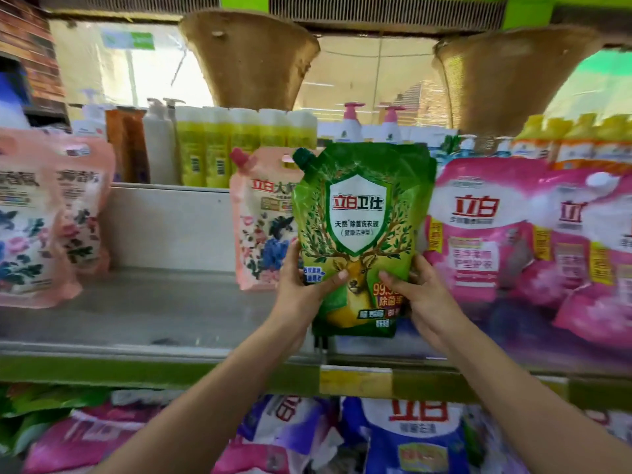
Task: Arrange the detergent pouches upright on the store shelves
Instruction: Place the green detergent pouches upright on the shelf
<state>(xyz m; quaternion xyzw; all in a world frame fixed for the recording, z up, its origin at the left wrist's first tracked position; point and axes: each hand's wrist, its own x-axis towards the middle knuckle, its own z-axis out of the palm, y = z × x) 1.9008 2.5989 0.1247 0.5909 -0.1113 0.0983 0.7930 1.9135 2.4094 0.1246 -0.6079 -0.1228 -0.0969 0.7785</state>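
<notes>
A green detergent pouch (359,213) with a deer and a shield on its front stands upright over the middle shelf (154,313). My left hand (304,285) grips its lower left edge, thumb across the front. My right hand (424,295) grips its lower right edge the same way. Just behind it to the left stands a pink floral pouch (260,220). Pink and white pouches (478,227) stand to its right. Two more pink floral pouches (44,213) lean at the far left.
The shelf has a bare stretch between the left floral pouches and the middle one. Yellow and white bottles (219,148) line the step behind. Blue, purple and pink pouches (410,436) fill the shelf below. Two woven baskets (249,59) hang overhead.
</notes>
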